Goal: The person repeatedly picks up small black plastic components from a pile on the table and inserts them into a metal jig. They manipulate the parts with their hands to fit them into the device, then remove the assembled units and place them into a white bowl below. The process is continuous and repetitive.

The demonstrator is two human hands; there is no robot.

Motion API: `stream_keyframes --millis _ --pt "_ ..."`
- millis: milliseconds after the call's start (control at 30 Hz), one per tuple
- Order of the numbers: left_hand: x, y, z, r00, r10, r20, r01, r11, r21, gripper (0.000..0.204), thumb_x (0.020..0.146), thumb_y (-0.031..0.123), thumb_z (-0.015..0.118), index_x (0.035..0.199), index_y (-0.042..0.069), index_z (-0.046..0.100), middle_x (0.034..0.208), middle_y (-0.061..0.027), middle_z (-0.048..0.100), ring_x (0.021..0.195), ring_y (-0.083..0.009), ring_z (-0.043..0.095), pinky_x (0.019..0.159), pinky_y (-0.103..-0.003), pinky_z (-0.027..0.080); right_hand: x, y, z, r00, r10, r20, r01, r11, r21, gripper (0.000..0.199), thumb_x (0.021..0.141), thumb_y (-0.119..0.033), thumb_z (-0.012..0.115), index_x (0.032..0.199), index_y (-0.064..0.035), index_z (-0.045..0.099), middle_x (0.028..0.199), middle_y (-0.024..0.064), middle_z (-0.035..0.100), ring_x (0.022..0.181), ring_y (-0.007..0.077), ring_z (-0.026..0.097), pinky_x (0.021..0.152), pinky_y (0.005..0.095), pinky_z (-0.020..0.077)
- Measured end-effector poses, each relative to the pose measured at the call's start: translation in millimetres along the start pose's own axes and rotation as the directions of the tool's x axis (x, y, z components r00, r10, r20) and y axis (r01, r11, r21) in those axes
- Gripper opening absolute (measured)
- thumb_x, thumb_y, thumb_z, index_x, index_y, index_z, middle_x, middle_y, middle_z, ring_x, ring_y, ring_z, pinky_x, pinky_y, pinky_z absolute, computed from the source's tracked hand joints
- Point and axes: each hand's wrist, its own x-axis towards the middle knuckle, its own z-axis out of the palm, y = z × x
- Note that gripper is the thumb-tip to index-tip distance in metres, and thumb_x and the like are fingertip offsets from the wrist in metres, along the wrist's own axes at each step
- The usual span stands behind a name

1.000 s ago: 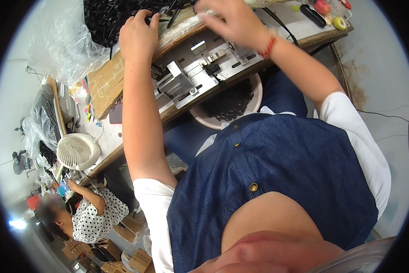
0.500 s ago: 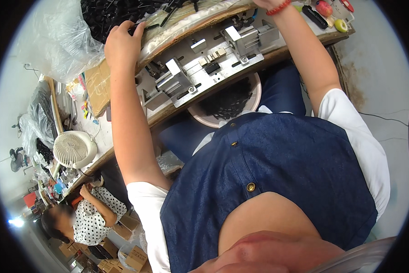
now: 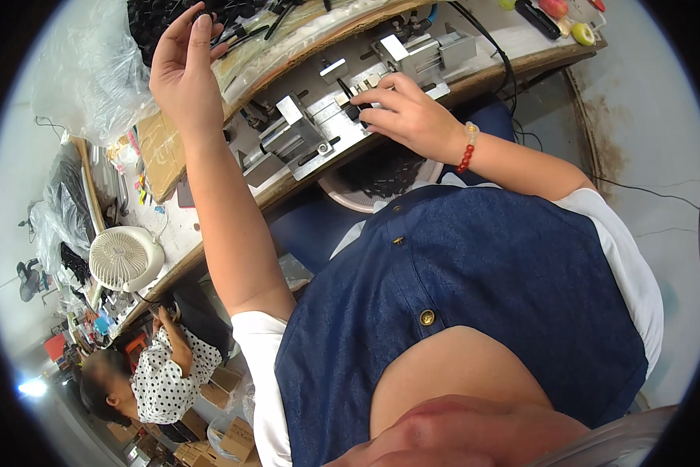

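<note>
My left hand is raised at the edge of a heap of black plastic parts. Its thumb and fingers pinch a small dark part, mostly hidden by the fingertips. Over the middle of a metal clamping fixture, my right hand has its fingertips closed on a slim black part. That part lies by the small pale blocks at the fixture's centre. The fingers cover its lower end.
A pink-rimmed basket of black pieces sits on my lap below the bench edge. Clear plastic bags and a white fan are on the left. Fruit lies at the far right. A person in a dotted top sits lower left.
My right hand has come from the far right edge down onto the fixture's centre. My left hand has lifted leftward and away from the heap, pinching a small dark part.
</note>
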Motion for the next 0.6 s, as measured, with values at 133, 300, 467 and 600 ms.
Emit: stream_keyframes --millis 133,300,467,600 --pt "-11.6 3.6 -1.9 0.998 0.063 -0.011 -0.063 0.998 0.01 0.025 0.1 0.013 0.07 0.122 0.0 0.07 0.105 -0.0082 0.073 0.092 -0.0134 0.071 0.075 -0.024 0.059 4.2 1.4 6.2 0.999 -0.053 0.0 0.053 0.994 -0.093 0.018 0.083 -0.012 0.066 0.1 -0.0069 0.068 0.123 0.0051 0.067 0.108 0.0249 0.058 0.092 0.0356 0.0545" --pt "-34.4 9.3 -0.4 0.999 0.054 -0.005 -0.054 0.999 -0.004 0.025 0.099 0.008 0.07 0.122 -0.002 0.069 0.102 -0.0075 0.072 0.091 -0.0118 0.07 0.071 -0.023 0.057 1.2 1.9 4.6 0.999 -0.038 0.033 0.042 0.994 -0.104 0.018 0.083 -0.012 0.07 0.101 -0.0059 0.069 0.126 0.0055 0.067 0.107 0.0261 0.058 0.092 0.0362 0.0539" --pt "-75.5 20.3 3.9 0.999 -0.043 -0.01 0.043 0.999 -0.026 0.026 0.099 0.005 0.069 0.123 -0.003 0.068 0.1 -0.0071 0.072 0.084 -0.0102 0.068 0.068 -0.022 0.055 3.5 2.2 2.6 0.996 -0.048 0.073 0.056 0.992 -0.116 0.02 0.085 -0.015 0.073 0.103 -0.0051 0.069 0.128 0.0066 0.066 0.107 0.0275 0.058 0.095 0.0382 0.0522" --pt "-122.5 17.4 7.9 0.989 -0.141 0.038 0.141 0.99 -0.013 0.026 0.094 0.003 0.074 0.12 0.0 0.071 0.095 -0.0041 0.069 0.08 -0.0082 0.065 0.068 -0.021 0.053 29.1 17.3 -16.3 0.999 -0.037 -0.02 0.038 0.999 0.039 0.026 0.087 -0.023 0.078 0.106 -0.0075 0.069 0.127 0.007 0.065 0.109 0.03 0.057 0.097 0.0406 0.0489"
